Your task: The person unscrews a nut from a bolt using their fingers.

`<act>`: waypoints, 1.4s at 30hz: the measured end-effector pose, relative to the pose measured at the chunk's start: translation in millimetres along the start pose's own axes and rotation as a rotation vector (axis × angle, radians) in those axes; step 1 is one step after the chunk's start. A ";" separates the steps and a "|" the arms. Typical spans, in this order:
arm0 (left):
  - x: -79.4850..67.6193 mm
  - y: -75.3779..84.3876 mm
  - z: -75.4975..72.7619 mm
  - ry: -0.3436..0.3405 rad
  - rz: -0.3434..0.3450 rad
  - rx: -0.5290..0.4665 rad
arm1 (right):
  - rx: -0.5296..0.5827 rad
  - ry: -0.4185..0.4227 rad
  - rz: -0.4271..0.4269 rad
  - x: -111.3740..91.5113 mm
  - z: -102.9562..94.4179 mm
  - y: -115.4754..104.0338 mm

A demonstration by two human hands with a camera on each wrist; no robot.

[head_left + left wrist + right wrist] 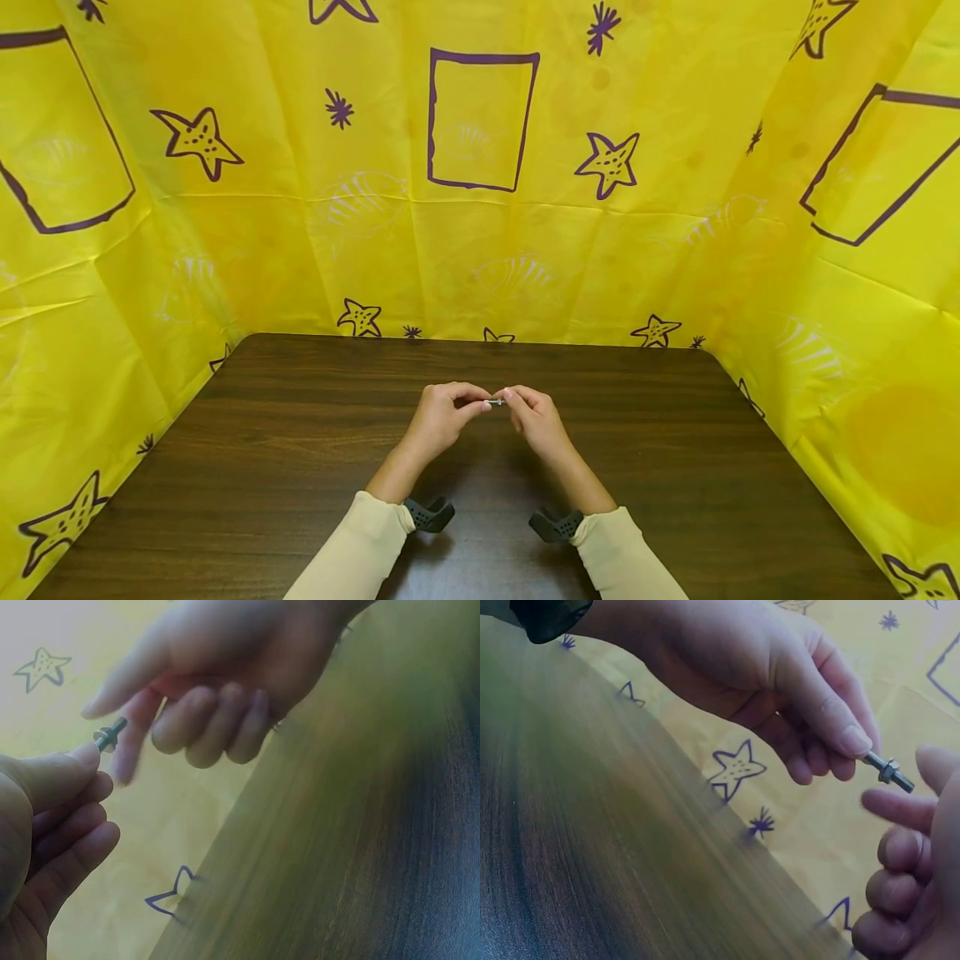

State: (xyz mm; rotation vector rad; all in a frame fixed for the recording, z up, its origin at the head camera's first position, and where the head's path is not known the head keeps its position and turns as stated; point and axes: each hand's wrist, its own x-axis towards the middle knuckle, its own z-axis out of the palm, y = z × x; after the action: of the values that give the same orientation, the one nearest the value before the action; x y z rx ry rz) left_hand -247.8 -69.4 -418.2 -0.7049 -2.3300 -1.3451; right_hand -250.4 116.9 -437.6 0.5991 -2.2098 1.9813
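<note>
My left hand pinches a small metal bolt by one end between thumb and index finger. A nut sits partway along the bolt, with a length of bare shank beyond it. In the left wrist view the nut shows just past the left thumb tip. Close to the bolt's free end is my right hand. Its thumb and index finger stand apart on either side of that end, with a gap to the bolt in the right wrist view. The right hand's other fingers are curled in.
Both hands are above the middle of a dark wood-grain table. Yellow cloth with purple starfish drawings surrounds the table's back and sides. A dark band is on each wrist, by the cream sleeves.
</note>
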 end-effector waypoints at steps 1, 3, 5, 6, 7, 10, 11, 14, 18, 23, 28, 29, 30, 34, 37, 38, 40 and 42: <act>0.0 0.6 -0.1 -0.003 -0.001 -0.004 | -0.023 0.005 0.025 0.0 0.2 -0.6; -0.3 1.2 -0.1 -0.006 0.002 -0.007 | -0.052 0.009 0.066 0.0 0.5 -2.2; -0.3 1.6 -0.1 -0.005 0.013 -0.009 | -0.073 0.003 0.095 -0.3 0.5 -5.2; -0.3 1.4 0.1 -0.004 0.021 -0.005 | -0.080 -0.002 0.105 -0.5 0.6 -6.9; -0.1 1.1 0.3 -0.002 0.026 -0.003 | -0.092 -0.011 0.107 -1.5 1.0 -12.1; 0.1 0.8 1.1 0.002 0.044 0.000 | -0.108 -0.042 0.095 -4.0 1.8 -27.4; 0.1 0.9 1.3 0.003 0.047 0.002 | -0.110 -0.050 0.095 -4.7 2.1 -32.0; 0.1 1.4 1.8 -0.002 0.040 -0.001 | -0.103 -0.065 0.092 -7.0 2.7 -42.9; -0.2 1.5 2.3 -0.009 0.022 -0.007 | -0.081 -0.072 0.096 -8.1 2.4 -44.2; -0.3 2.4 2.1 -0.006 0.019 -0.016 | -0.054 -0.076 0.088 -7.2 1.9 -40.2; -0.2 2.8 1.0 -0.009 0.020 -0.009 | -0.050 -0.063 0.058 -6.0 1.9 -39.4; -0.1 2.8 0.7 -0.009 0.018 -0.007 | -0.049 -0.058 0.048 -6.0 2.1 -39.5; 0.1 2.9 0.3 -0.011 0.015 -0.005 | -0.048 -0.052 0.038 -6.0 2.2 -39.5; -0.1 2.6 -0.9 -0.015 0.004 -0.002 | -0.028 -0.041 0.009 -6.8 2.4 -39.5; -0.6 1.5 -1.2 -0.019 -0.002 0.002 | -0.006 -0.043 -0.001 -7.8 1.7 -38.9; -0.6 1.1 -1.3 -0.018 -0.004 0.002 | 0.003 -0.045 -0.002 -8.0 1.4 -38.9; -0.5 1.0 -1.6 -0.013 -0.007 -0.003 | 0.021 -0.048 -0.006 -8.2 0.7 -38.2; -0.2 1.2 -2.0 -0.009 -0.014 -0.008 | 0.038 -0.049 -0.017 -8.3 0.1 -37.7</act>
State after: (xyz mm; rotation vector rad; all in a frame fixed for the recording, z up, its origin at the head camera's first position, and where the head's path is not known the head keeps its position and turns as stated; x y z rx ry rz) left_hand -246.8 -70.7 -416.5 -0.6997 -2.3422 -1.3612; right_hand -229.1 116.0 -405.4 0.6765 -2.1910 2.0259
